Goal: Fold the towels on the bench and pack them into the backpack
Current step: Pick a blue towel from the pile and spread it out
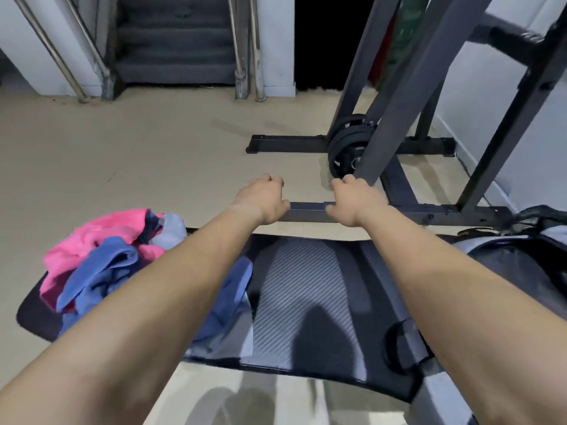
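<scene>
1. Person stands at the near side of the surface (306, 289), a black padded bench with a grey woven-pattern panel, both bare arms stretched straight out over it
2. Left hand (264, 199): back of the hand up, fingers curled under into a loose fist, thumb pointing inward; nothing seen in its grasp
3. Right hand (352, 201): same pose, fingers curled under, thumb inward; nothing seen in its grasp
4. The two hands are near each other but apart, both out past the far edge of the surface and over the beige floor (138, 148)
5. Towels (101, 256) lie unfolded in a rumpled heap on the left end of the surface: pink on top and behind, blue across the front, a pale grey piece at the back; one blue fold runs under the left forearm toward the middle
6. Backpack (521, 259), grey and black, sits at the right end of the surface, only partly in view; whether it is open cannot be told
7. A dark strap (405, 345) lies on the surface below the right forearm
8. Beyond the hands a dark steel rack (399, 87) stands on the floor, with black weight plates (346, 148) stored low on it
9. Far wall: grey stairs (175, 44) between metal handrails (242, 56)
</scene>
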